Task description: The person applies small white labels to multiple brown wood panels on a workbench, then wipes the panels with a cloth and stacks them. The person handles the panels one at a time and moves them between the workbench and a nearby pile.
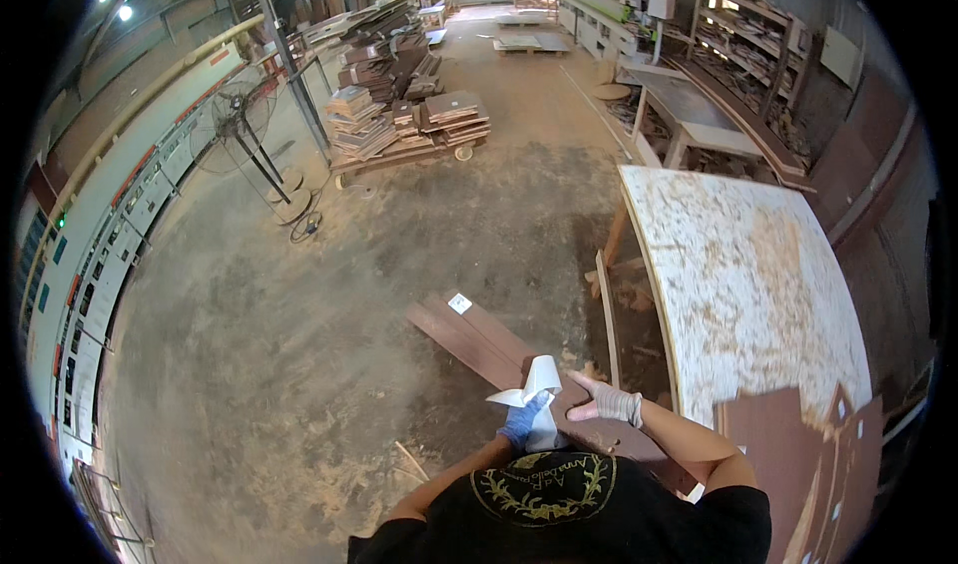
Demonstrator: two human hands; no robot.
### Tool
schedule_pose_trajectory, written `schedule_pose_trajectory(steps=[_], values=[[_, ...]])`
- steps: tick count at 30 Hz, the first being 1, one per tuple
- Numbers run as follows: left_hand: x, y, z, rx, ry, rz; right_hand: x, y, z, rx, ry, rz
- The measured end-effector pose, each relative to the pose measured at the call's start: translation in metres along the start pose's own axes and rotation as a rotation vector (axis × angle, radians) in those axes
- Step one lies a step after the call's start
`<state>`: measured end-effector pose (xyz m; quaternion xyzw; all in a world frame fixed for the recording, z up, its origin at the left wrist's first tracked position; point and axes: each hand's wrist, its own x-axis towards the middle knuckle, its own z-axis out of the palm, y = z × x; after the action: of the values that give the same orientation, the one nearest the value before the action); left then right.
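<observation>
Left hand, blue-gloved (521,422), clamps curled white paper-like sheeting (542,373); pale-gloved right hand (607,404), fingers apart, should steady the long brown board (481,342) toward ten o'clock.

We logged brown boards (477,342), white sheet (542,374), blue left glove (520,423), whitish right glove (617,405), brown-streaked white desk (714,265), black shirt (679,524), gold-wreath print (544,509).

My feed looks out from head height through a wide fisheye, facing down and ahead: left hand (523,424) and right hand (607,402) close, near five o'clock; floor (299,344) stretching far toward twelve.
</observation>
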<state>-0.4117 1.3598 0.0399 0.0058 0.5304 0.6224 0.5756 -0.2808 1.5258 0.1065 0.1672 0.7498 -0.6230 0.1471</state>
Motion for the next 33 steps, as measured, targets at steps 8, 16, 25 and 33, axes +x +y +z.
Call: schedule_pose_trajectory(steps=[8, 16, 25, 33], values=[[0.161, 0.131, 0.002, 0.027, 0.055, 0.208, 0.161, -0.042, -0.156, 0.109, -0.084, -0.046], [0.334, 0.311, -0.071, -0.009, -0.007, 0.130, 0.380, -0.109, -0.269, 0.296, -0.109, -0.024], [0.514, 0.503, -0.091, 0.141, -0.230, 0.229, 0.551, -0.185, -0.397, 0.535, 0.106, 0.013], [0.746, 0.677, -0.100, -0.001, -0.108, 0.113, 0.776, -0.217, -0.585, 0.393, 0.271, -0.065]])
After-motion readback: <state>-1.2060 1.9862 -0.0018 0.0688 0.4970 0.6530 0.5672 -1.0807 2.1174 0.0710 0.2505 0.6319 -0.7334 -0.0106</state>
